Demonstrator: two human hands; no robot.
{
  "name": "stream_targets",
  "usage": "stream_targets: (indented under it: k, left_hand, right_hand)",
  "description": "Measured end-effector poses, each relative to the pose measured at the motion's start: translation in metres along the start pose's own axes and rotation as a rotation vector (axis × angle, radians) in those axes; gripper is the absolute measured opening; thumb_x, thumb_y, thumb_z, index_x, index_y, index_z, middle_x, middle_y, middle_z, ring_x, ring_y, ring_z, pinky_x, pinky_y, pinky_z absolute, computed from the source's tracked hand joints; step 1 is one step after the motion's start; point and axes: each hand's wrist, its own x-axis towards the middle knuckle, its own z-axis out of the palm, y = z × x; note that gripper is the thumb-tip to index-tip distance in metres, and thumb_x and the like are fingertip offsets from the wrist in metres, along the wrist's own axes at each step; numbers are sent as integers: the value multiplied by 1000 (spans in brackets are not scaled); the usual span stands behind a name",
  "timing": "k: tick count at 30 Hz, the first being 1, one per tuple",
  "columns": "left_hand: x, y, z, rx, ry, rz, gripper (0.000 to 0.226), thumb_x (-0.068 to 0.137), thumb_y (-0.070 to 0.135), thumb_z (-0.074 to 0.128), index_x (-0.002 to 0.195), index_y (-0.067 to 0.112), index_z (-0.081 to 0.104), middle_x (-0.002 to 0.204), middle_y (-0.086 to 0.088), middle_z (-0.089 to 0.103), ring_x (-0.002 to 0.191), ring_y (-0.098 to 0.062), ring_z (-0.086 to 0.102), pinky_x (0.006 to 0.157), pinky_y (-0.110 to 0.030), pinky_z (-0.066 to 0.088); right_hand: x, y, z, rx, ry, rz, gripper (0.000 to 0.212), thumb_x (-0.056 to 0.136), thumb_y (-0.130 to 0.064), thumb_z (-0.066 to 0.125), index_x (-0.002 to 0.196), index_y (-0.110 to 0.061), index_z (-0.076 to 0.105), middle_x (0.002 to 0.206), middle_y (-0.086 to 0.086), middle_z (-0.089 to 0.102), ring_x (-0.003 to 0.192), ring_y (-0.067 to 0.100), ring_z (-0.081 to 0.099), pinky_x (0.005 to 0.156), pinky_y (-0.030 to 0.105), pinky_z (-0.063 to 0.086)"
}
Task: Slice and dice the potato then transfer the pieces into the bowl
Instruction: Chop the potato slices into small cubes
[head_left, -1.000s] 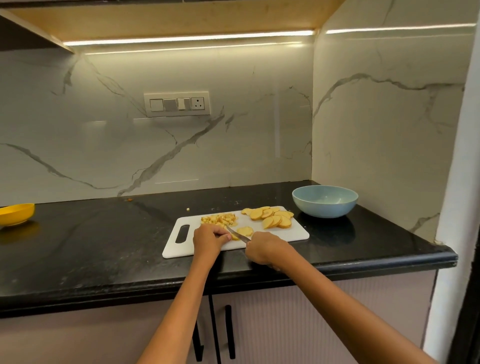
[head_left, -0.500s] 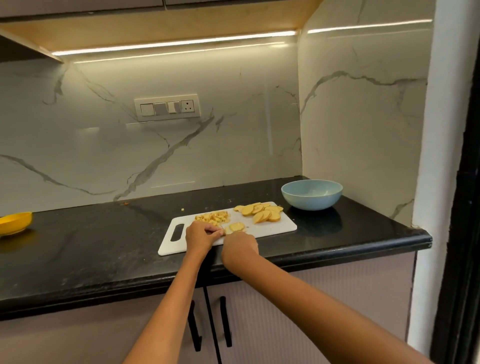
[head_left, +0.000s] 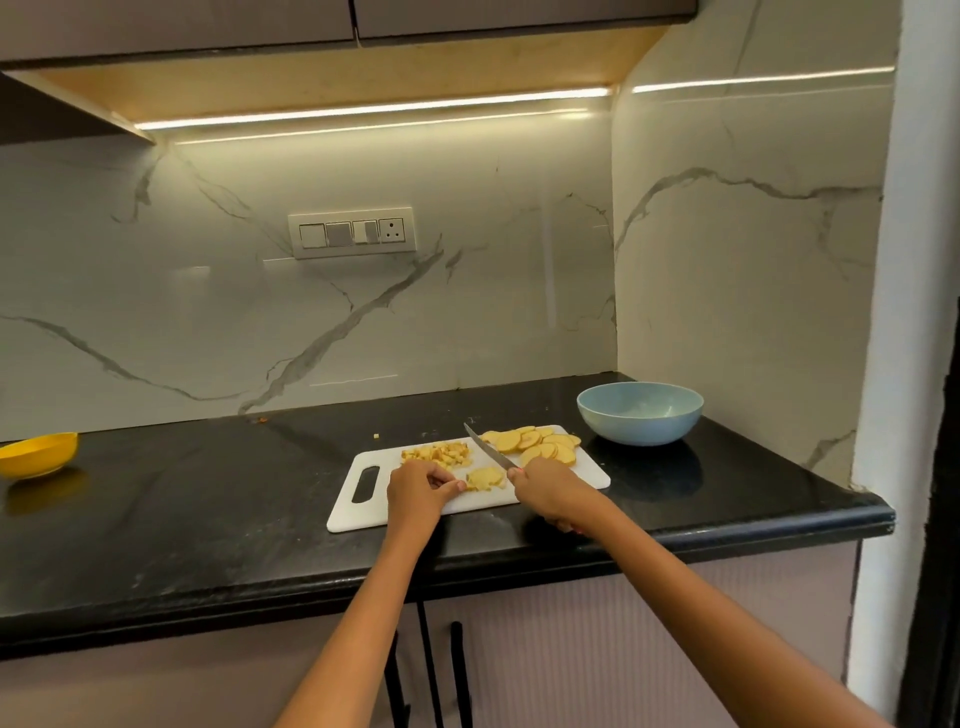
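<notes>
Presently on the black bench (head_left: 208, 519): one white cutting board (head_left: 589, 475) with a slot handle at its left end, lying near the front edge, right of centre. On the board, three lots of potato: one heap of diced pieces (head_left: 437, 453) toward the back left; one fan of round slices (head_left: 535, 444) at the back right corner, too overlapped to count exactly; one partly cut slice stack (head_left: 485, 478) near the board's middle, between the two hands.

Hands, two. Left hand (head_left: 418, 491) rests on the board with fingers curled, fingertips touching the left side of the partly cut stack. Right hand (head_left: 553, 493) is wrapped round the handle of one knife (head_left: 488, 448); the handle itself is hidden inside the fist. The blade angles up and back to the left, its tip lifted between the diced heap and the slices, clear of the stack.

Bowls, two. One pale blue bowl (head_left: 640, 413) stands at the back right corner of the bench, just beyond the board's right end and apart from it; no potato shows inside. One yellow bowl (head_left: 39, 453) sits at the far left edge, well apart from the board.

Strays: one small potato bit (head_left: 375, 435) on the bench behind the board.

Surrounds: one switch panel (head_left: 352, 232) on the marble wall; two black cabinet handles (head_left: 457, 670) below the front edge, partly covered by the forearms.
</notes>
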Motion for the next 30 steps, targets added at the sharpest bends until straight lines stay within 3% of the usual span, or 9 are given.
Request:
stream_targets:
  k: [2, 6, 9, 13, 17, 21, 25, 30]
  left_hand:
    - [2, -2, 2, 11, -10, 28, 12, 74, 17, 77, 76, 5, 73, 77, -7, 69, 62, -4, 51, 56, -12, 37]
    - [10, -3, 7, 71, -17, 89, 5, 80, 9, 70, 83, 6, 72, 88, -7, 69, 78, -13, 58, 66, -18, 38]
    - [21, -1, 13, 147, -3, 190, 20, 88, 0, 56, 100, 7, 71, 102, -7, 66, 95, -17, 57, 76, -14, 35]
    - [32, -1, 28, 190, -237, 392, 27, 86, 32, 63, 113, 25, 66, 118, 4, 61, 112, -14, 47, 96, -26, 34]
    - [42, -2, 39, 234, -391, 394, 25, 80, 52, 62, 98, 36, 68, 111, 15, 63, 110, -10, 47, 99, -42, 35]
    - [54, -7, 38, 296, -318, 484, 17, 84, 41, 60, 89, 25, 65, 101, 12, 61, 100, -8, 43, 90, -31, 31]
    - [75, -19, 32, 503, -207, 601, 22, 87, 44, 53, 89, 23, 62, 103, 12, 58, 105, -8, 41, 86, -27, 21]
    - [98, -28, 30, 564, -166, 552, 25, 91, 43, 50, 99, 24, 65, 112, 11, 56, 113, -9, 40, 88, -29, 18]
  right_hand:
    - [7, 4, 0, 44, 37, -37, 39, 103, -23, 29, 65, -19, 35, 68, 1, 40, 58, 10, 39, 52, 21, 34]
    - [32, 17, 8, 225, 254, -120, 41, 103, -28, 30, 66, -18, 44, 65, -3, 45, 61, 8, 42, 56, 22, 32]
    - [46, 24, 12, 390, 448, -172, 37, 103, -26, 33, 71, -16, 49, 65, -7, 46, 65, 9, 46, 53, 13, 32]
    - [64, 24, 10, 528, 620, -243, 38, 102, -22, 37, 64, -22, 43, 60, -6, 45, 57, 4, 42, 51, 9, 36]
    - [89, 16, 9, 527, 633, -315, 33, 101, -22, 38, 73, -10, 51, 58, -5, 46, 55, 6, 43, 50, 12, 34]
    - [123, 10, 6, 486, 642, -379, 29, 100, -21, 39, 76, -10, 50, 56, -6, 46, 51, 6, 44, 49, 14, 34]
    - [142, 16, 1, 410, 652, -448, 26, 100, -21, 39, 80, -13, 52, 54, -6, 47, 48, 7, 44, 46, 15, 34]
    - [149, 20, 1, 341, 693, -513, 28, 100, -24, 39, 80, -10, 52, 54, -5, 47, 47, 8, 45, 46, 20, 35]
